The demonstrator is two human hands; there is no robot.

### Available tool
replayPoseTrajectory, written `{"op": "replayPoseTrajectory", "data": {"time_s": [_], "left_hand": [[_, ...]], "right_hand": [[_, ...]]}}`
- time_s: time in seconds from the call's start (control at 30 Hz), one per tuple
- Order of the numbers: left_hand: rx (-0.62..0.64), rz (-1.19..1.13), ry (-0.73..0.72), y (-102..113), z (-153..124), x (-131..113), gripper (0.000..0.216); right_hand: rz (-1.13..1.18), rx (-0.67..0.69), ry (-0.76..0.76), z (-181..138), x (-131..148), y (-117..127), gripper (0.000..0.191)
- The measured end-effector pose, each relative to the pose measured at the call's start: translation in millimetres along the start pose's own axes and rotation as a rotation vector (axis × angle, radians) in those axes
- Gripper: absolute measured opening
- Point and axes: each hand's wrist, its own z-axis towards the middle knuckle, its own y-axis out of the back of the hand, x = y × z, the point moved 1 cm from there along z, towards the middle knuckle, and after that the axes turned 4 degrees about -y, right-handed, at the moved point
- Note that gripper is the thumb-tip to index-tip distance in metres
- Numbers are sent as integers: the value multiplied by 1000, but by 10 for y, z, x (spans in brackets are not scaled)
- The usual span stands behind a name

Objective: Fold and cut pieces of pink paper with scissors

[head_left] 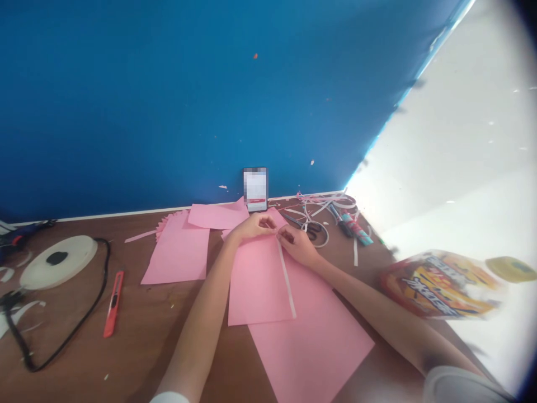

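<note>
A pink paper sheet (258, 291) lies before me, partly on top of a larger pink sheet (319, 341). Along its right edge runs a narrow white tape strip (287, 282). Both hands meet at the strip's far end. My left hand (254, 226) is closed in a pinch there, its wrist resting over the paper's top left. From the other side, my right hand (297, 243) pinches the same end, thumb and fingertips together. The fingertips hide exactly how the strip's end is held.
A red cutter knife (113, 305) and a white round device (59, 262) with a black cable lie left. More pink sheets (180, 252) are behind them. A phone (255, 187) leans on the blue wall. Scissors (312, 229), tangled strips and a large bottle (448, 282) are right.
</note>
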Motion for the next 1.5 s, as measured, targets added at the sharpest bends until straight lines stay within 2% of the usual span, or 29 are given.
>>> {"op": "replayPoseTrajectory", "data": {"time_s": [0.1,0.5,0.7,1.1,1.37,1.5], "left_hand": [[-19,-19,-15,-1,4,12,32],[35,26,17,23,-10,-42,30],[-21,-25,5,-2,30,-1,31],[84,46,70,31,15,-50,27],[110,181,43,25,63,-100,27],[165,183,60,14,76,-120,27]], "right_hand": [[8,-4,2,-4,1,-3,16],[15,-3,-1,-8,21,6,14],[9,-11,-23,-5,6,5,16],[8,-24,-17,-12,31,4,16],[4,-54,-5,-14,12,-11,13],[1,-59,12,-8,-4,-14,10]]}}
